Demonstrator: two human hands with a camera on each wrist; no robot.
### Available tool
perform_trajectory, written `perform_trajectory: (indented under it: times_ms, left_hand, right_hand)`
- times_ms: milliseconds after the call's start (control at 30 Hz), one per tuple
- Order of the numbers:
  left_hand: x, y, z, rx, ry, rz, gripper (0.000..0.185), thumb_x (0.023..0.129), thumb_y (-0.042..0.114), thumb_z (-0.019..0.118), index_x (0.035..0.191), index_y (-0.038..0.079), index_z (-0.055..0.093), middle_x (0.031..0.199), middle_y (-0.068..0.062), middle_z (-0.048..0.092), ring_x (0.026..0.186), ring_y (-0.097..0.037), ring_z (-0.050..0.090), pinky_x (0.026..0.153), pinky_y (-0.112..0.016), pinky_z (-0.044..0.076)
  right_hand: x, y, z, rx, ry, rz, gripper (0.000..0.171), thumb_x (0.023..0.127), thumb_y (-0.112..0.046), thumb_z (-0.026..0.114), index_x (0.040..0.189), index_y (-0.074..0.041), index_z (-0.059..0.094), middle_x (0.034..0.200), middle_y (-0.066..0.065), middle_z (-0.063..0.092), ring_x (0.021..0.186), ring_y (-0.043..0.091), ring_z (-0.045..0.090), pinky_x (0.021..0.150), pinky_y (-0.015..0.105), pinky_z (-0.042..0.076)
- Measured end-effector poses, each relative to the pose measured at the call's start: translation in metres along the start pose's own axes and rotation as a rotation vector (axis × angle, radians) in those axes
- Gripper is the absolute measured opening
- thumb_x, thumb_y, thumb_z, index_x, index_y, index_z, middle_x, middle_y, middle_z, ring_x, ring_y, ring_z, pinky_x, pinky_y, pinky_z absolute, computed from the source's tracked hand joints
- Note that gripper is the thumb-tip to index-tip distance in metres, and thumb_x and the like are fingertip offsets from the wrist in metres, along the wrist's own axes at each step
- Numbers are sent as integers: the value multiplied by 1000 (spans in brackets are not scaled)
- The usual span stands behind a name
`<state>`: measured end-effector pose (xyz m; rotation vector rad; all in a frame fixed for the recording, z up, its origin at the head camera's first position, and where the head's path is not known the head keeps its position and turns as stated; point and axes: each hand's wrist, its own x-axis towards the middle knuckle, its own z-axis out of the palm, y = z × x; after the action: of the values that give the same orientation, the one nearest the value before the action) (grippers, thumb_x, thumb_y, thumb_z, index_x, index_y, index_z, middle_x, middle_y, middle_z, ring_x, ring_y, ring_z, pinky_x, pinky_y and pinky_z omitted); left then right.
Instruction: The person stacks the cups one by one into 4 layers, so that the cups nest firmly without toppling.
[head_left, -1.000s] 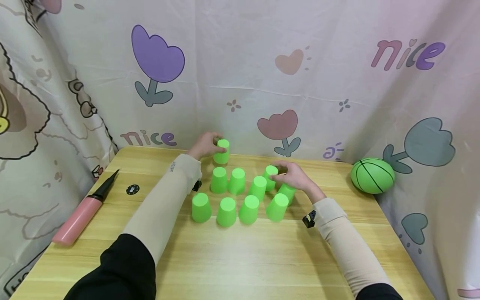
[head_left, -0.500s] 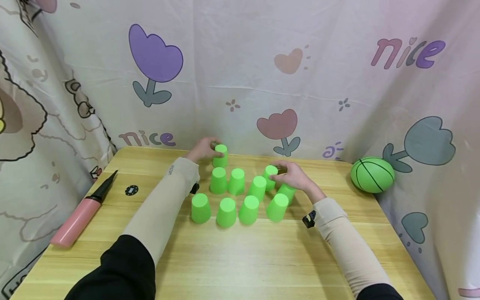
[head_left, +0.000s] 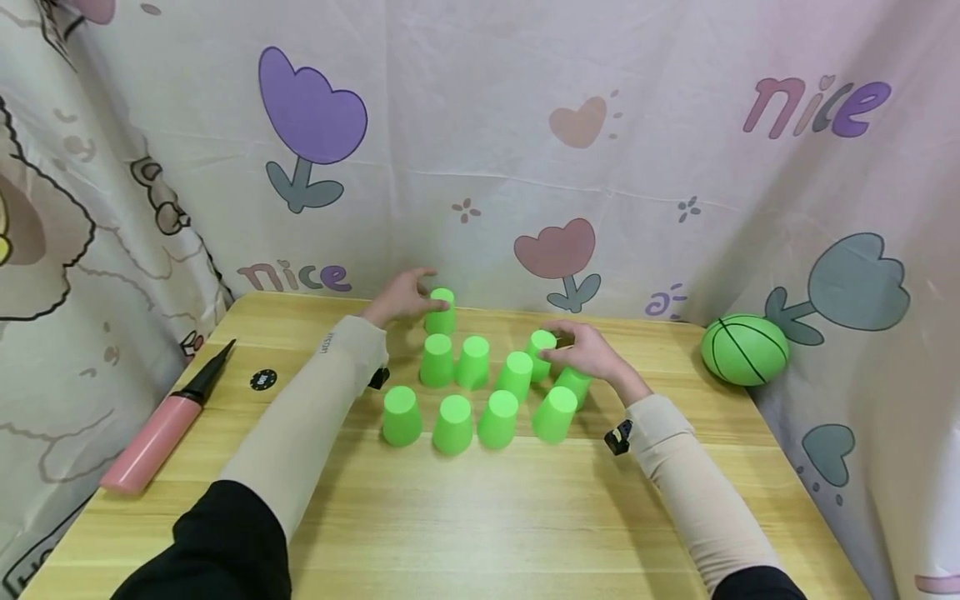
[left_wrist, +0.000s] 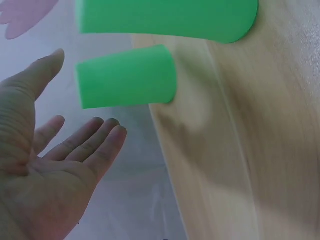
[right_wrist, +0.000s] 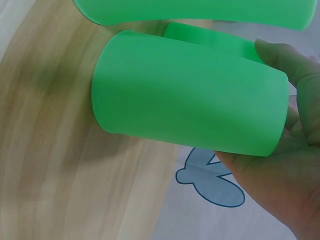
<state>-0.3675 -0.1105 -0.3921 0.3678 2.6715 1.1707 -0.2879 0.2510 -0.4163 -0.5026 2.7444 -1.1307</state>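
Note:
Several green plastic cups stand upside down on the wooden table. At the back left is a lone cup; my left hand is just left of it, thumb and fingers spread. The left wrist view shows this hand apart from the cup. With my right hand I hold another cup between thumb and fingers at the right of the group. In the right wrist view a nearer cup hides most of the held cup and the fingers.
More cups form a front row and a middle row. To the left lie a pink tube with a black pointed tip and a black round chip. A green ball sits at the back right. A printed curtain hangs behind the table.
My left hand brought the back-left cup down and slightly left onto the table, then let go and drew a little left. The right hand stays at its cup.

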Motion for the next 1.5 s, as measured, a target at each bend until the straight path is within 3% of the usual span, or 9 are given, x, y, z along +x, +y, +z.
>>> perform_trajectory:
  times_ms: [400, 633, 900, 1200, 1500]
  left_hand:
    - [-29, -14, -21, -78, 43, 141, 71, 97, 21, 76, 158, 5, 43, 144, -33, 58, 131, -46, 61, 110, -58, 54]
    - [-51, -25, -26, -84, 63, 174, 59, 98, 14, 74, 151, 3, 51, 130, -28, 67, 120, -42, 68, 104, -54, 58]
    - [-74, -29, -24, -93, 47, 254, 57, 97, 14, 76, 148, 2, 54, 125, -28, 70, 114, -40, 70, 104, -55, 58]
    - [-98, -35, -14, -78, 20, 257, 53, 95, 20, 80, 143, 6, 60, 112, -15, 76, 103, -27, 74, 98, -45, 62]
    - [-120, -47, -7, -135, -28, 284, 46, 96, 20, 79, 138, 6, 64, 120, -22, 75, 107, -27, 74, 100, -43, 61]
  right_hand:
    - [8, -24, -17, 6, 33, -37, 55, 96, -21, 77, 144, -2, 60, 131, 21, 70, 123, 39, 66, 108, 54, 55]
    - [27, -46, -20, -13, 36, -78, 49, 96, -23, 77, 140, -6, 64, 131, 16, 72, 122, 35, 68, 107, 51, 56]
    - [51, -70, -17, 5, 22, -78, 56, 96, -22, 78, 145, -4, 59, 134, 17, 69, 126, 34, 65, 108, 50, 55]
    - [77, -81, -3, -15, -1, -85, 52, 96, -22, 78, 141, -3, 62, 132, 17, 71, 124, 32, 67, 105, 46, 57]
    - [96, -78, 10, 15, -19, -46, 54, 96, -19, 77, 144, 0, 60, 136, 21, 68, 126, 36, 65, 106, 47, 57]
